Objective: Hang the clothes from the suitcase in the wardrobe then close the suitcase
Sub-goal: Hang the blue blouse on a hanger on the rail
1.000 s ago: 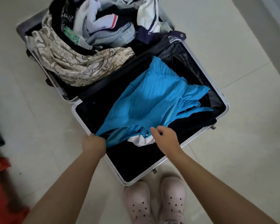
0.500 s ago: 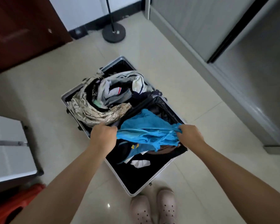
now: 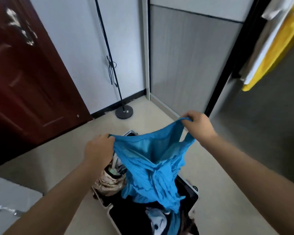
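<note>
Both hands, left hand (image 3: pixel 98 148) and right hand (image 3: pixel 199 127), have fingers pinching the blue dress (image 3: pixel 153 168) by its top edge, above the suitcase (image 3: pixel 192 195). Light, floppy, probably slippery, so I'd grip the straps.

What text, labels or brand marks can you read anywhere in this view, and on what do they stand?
None can be read.
Garment with white markings in the suitcase: print too blurred to read.
Small pale patch on the floor-stand base: too small to read.
Blue garment, gripped by the left hand and the right hand: no text shows.
Yellow garment hanging at the upper right: no text shows.
</note>
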A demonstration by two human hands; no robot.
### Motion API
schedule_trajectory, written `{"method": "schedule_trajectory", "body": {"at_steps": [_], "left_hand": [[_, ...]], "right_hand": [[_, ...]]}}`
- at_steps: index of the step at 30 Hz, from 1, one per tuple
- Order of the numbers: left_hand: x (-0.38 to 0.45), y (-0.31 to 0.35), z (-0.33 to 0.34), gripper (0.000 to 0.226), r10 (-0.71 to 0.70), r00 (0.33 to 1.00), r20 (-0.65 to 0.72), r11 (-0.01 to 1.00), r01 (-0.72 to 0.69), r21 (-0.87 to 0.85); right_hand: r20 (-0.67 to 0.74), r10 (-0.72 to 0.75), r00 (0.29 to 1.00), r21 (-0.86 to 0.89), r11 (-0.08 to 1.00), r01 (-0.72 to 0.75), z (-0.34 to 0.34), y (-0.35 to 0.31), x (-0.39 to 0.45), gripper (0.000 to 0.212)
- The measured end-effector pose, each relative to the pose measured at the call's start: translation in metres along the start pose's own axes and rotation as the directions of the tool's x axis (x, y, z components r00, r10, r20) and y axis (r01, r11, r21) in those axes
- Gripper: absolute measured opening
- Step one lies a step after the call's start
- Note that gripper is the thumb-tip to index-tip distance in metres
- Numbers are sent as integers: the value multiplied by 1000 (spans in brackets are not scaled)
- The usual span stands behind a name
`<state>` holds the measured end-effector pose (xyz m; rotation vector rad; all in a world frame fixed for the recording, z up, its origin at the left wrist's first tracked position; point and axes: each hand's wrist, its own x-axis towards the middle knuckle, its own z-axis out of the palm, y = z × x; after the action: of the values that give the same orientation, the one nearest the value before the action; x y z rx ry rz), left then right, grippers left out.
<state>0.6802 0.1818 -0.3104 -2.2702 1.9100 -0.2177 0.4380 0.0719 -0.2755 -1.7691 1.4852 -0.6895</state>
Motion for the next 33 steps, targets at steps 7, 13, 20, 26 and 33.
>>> {"method": "schedule_trajectory", "body": {"at_steps": [7, 13, 20, 26, 33], "left_hand": [[-6, -19, -125, 30, -54, 950, -308, 994, 22, -108], [4, 10, -221, 23, -33, 635, -772, 889, -335, -313], [34, 96, -310, 12, 98, 827, -553, 887, -324, -329], [68, 199, -382, 54, -125, 695, -708, 232, -674, -702], [122, 327, -435, 26, 173, 985, -13, 118, -34, -992]], "right_hand": [[-181, -174, 968, 86, 978, 191, -129, -99, -38, 26], [-497, -218, 840, 242, 895, 376, -226, -127, -85, 24], [-542, -113, 833, 75, 980, 182, -329, -102, -110, 21], [-451, 18, 893, 77, 997, 19, -438, -61, -107, 23], [-352, 35, 935, 613, 764, 202, -539, -14, -96, 14]]}}
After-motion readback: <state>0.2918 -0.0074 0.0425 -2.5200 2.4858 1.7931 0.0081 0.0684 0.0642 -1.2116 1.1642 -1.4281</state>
